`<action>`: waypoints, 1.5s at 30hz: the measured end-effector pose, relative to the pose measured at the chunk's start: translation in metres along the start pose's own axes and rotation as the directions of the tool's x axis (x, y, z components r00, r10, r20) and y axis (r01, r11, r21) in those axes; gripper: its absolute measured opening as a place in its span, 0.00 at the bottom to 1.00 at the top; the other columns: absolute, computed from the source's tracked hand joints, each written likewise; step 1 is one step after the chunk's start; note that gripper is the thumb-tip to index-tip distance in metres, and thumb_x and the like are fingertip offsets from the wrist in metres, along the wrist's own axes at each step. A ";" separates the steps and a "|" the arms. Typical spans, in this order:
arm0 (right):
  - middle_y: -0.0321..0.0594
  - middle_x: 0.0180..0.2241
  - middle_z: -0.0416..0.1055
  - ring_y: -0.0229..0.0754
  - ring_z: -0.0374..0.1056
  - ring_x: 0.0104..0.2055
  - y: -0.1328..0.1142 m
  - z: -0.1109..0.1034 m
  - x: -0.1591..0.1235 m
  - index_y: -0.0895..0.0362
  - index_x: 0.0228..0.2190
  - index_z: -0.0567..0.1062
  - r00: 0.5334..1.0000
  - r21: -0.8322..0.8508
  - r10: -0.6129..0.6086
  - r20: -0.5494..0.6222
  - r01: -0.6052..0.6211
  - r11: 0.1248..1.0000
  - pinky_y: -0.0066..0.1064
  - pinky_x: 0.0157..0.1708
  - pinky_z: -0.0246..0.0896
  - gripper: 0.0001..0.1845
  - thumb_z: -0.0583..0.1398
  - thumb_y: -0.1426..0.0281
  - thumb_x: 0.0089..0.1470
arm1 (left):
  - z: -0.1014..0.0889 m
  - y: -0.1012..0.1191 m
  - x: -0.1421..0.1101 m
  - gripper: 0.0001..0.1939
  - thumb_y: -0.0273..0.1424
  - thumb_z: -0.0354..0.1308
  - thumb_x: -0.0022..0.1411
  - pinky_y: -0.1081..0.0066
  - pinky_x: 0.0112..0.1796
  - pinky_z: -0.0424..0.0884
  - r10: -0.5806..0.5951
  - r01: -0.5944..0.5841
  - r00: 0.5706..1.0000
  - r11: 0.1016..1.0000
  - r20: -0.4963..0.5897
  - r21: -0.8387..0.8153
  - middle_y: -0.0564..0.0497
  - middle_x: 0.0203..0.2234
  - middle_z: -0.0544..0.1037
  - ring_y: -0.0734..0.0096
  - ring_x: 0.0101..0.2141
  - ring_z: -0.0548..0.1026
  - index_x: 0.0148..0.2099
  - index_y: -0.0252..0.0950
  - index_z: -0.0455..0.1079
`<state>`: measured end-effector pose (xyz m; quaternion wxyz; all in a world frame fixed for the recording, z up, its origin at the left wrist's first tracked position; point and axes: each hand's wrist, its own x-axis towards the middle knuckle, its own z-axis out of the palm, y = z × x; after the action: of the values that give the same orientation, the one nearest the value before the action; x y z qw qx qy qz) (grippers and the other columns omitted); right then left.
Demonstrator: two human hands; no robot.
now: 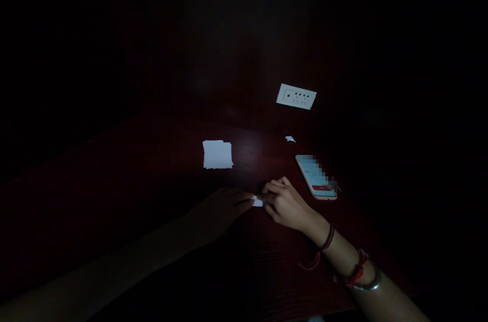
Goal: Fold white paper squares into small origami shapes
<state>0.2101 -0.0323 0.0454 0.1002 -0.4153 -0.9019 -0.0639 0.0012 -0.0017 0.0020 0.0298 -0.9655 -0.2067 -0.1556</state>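
A small white piece of paper [257, 201] lies on the dark red table between my two hands. My left hand [229, 206], deep in shadow, pinches its left end between thumb and fingers. From the right, my right hand [282, 202] is closed on the other end, fingers curled and pressed down; part of the paper is hidden under them. Beyond my hands sits a stack of square white paper sheets [217, 154], its edges slightly uneven.
To the right lies a phone [316, 177] with its screen lit. A crumpled white scrap [290, 138] rests farther back. A white socket panel [296, 96] is set in the dark back wall. The table [267, 261] fades into darkness on both sides.
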 end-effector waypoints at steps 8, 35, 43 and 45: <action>0.39 0.33 0.64 0.38 0.57 0.36 0.002 0.003 -0.003 0.58 0.33 0.72 0.999 0.073 0.040 -0.015 -0.039 0.997 0.33 0.38 0.44 0.10 0.52 0.73 0.50 | -0.001 -0.002 0.002 0.25 0.19 0.45 0.55 0.63 0.46 0.55 -0.005 0.006 1.000 0.999 0.011 -0.038 0.52 0.52 0.59 0.65 0.49 0.58 0.55 0.39 0.52; 0.40 0.33 0.65 0.39 0.56 0.37 0.009 -0.002 -0.011 0.57 0.38 0.71 0.986 0.077 0.148 -0.079 -0.142 0.987 0.33 0.38 0.47 0.13 0.51 0.74 0.51 | -0.005 0.006 0.000 0.25 0.19 0.46 0.55 0.64 0.43 0.59 -0.056 0.055 0.998 0.998 -0.018 -0.028 0.48 0.48 0.62 0.64 0.45 0.61 0.54 0.39 0.52; 0.40 0.37 0.61 0.39 0.55 0.40 0.000 -0.001 -0.002 0.50 0.46 0.64 0.994 0.091 0.088 0.064 -0.094 0.991 0.35 0.40 0.48 0.16 0.50 0.70 0.54 | 0.006 0.007 -0.002 0.26 0.20 0.46 0.56 0.64 0.44 0.59 -0.010 0.005 0.994 0.999 -0.106 -0.047 0.45 0.48 0.61 0.65 0.46 0.61 0.57 0.37 0.48; 0.40 0.37 0.61 0.40 0.55 0.40 0.000 0.000 -0.002 0.50 0.46 0.64 0.994 0.092 0.088 0.070 -0.094 0.991 0.35 0.40 0.48 0.17 0.50 0.70 0.54 | 0.005 0.007 -0.001 0.26 0.19 0.46 0.55 0.64 0.44 0.59 -0.017 0.010 0.994 0.998 -0.107 -0.065 0.45 0.48 0.61 0.65 0.46 0.60 0.56 0.37 0.49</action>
<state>0.2115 -0.0340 0.0446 0.0930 -0.4527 -0.8868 -0.0024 0.0041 -0.0077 -0.0033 0.0085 -0.9548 -0.2061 -0.2141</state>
